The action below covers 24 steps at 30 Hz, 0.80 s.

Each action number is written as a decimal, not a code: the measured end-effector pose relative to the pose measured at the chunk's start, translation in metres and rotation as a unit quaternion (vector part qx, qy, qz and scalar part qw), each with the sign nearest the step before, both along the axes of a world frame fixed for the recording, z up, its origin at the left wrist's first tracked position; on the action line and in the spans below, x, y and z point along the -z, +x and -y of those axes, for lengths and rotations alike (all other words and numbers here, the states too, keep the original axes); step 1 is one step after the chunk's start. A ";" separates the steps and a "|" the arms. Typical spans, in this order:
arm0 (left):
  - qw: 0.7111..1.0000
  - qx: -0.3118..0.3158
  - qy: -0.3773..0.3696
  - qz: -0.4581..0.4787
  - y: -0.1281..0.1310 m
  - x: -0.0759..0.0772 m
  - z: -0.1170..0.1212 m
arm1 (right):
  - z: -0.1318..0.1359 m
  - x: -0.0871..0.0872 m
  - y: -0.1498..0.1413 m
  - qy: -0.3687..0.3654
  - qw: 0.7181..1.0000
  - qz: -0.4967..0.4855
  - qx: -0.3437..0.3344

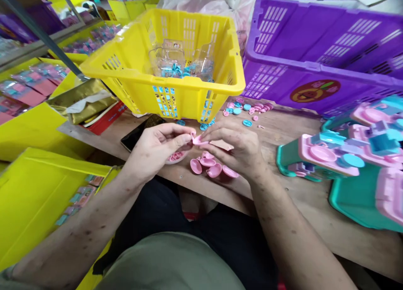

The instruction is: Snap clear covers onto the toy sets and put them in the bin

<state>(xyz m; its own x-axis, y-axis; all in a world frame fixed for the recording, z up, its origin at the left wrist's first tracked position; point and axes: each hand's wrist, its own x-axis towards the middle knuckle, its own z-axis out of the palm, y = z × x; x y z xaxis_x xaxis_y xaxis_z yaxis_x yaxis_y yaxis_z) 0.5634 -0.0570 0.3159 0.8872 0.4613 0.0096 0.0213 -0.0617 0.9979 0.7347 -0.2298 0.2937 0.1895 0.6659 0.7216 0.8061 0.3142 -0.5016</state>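
Above the front of the wooden table, my left hand (159, 145) and my right hand (237, 145) meet on a small pink plastic toy piece (199, 139). The left thumb and index finger pinch its narrow upright end, and the right fingers and thumb close on its wider side. Just below my right hand lie several shallow pink toy dishes (214, 170), loosely bunched. Under my left hand a small round tub (176, 157) holds tiny pink parts, partly covered by the hand.
Behind my hands stands a yellow crate (157, 82) with clear packs and blue parts in it. Beside it is a purple crate (280, 74). Pink and blue discs (247, 123) lie scattered near them. Teal-and-pink toy sets (321, 155) crowd the right; a phone (135, 134) lies left.
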 end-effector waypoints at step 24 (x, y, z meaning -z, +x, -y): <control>0.964 0.042 0.242 0.097 0.042 0.066 0.068 | 0.064 0.077 -0.053 -0.102 0.926 -0.196 0.307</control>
<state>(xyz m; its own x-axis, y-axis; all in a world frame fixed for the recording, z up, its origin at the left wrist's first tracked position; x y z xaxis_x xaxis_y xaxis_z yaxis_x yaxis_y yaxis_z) 0.6056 -0.1251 0.2497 0.8815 0.2872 0.3749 -0.1878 -0.5153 0.8362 0.6822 -0.2937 0.2163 0.7975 0.4614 0.3887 0.5454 -0.2761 -0.7914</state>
